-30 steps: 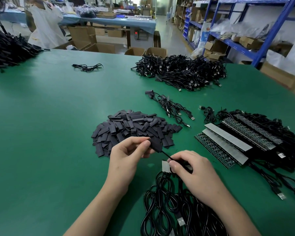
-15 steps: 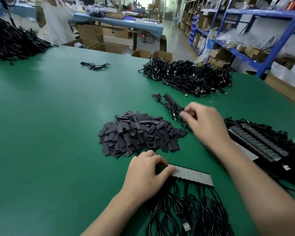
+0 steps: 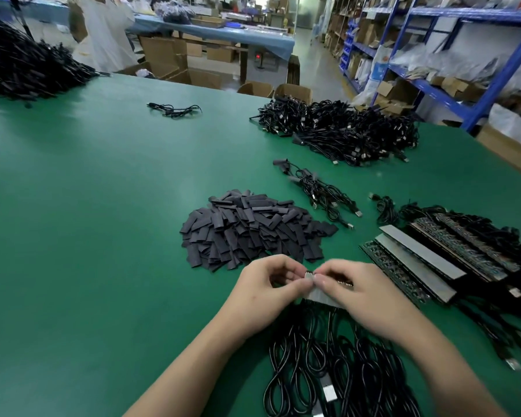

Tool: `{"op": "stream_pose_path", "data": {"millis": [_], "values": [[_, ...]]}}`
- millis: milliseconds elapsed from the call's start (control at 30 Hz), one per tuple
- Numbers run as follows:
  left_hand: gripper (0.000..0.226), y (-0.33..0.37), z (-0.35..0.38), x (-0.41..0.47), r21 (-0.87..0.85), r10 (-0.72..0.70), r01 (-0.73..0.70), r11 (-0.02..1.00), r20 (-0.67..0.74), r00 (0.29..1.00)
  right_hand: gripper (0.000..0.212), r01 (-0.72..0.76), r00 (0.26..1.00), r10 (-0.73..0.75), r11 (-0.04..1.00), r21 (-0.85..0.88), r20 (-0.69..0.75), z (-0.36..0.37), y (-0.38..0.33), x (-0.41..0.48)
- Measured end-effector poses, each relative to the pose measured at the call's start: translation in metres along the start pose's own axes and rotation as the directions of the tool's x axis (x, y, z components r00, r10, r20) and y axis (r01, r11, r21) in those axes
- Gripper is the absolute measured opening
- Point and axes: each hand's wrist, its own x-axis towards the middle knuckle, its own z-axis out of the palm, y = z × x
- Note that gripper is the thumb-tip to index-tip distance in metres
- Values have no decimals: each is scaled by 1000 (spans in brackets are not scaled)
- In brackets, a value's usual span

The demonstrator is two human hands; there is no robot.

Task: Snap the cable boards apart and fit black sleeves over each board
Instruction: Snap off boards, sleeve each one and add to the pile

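Both hands, the left hand and right hand, pinch the left end of a grey strip of joined cable boards just above the green desk, thumbs meeting; this looks like the snapping step; next comes bending off the end board, then reaching to the pile of flat black sleeves just beyond.

Table layout — sleeves at centre; board strips to their right; cable heap behind; hands in front.
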Motion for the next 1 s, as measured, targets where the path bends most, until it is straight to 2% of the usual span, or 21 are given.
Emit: {"op": "stream_pose_path", "data": {"millis": [100, 233, 400, 700, 900, 1000], "values": [[6, 1, 0, -1, -4, 2, -2, 1000, 8, 1000, 9, -15, 995, 18, 999, 31, -96, 15, 8, -14], [18, 2, 0, -2, 128, 70, -69, 989, -4, 998, 14, 46, 982, -54, 998, -45, -183, 27, 8, -17], [32, 0, 0, -1, 182, 82, -87, 979, 35, 996, 26, 151, 949, -184, 978, -144, -256, 36, 3, -21], [37, -8, 7, 0, 194, 180, -186, 963, 47, 983, 28, 152, 944, -153, 988, -24, -292, 42, 7, -20], [39, -9, 8, -3, 113, 168, -175, 978, 66, 984, 33, 133, 954, -134, 991, -24, -269, 43, 9, -20], [39, -8, 8, -2, 142, 154, -163, 976, 71, 985, 33, 125, 958, -121, 992, -2, -259, 43, 9, -20]]}}
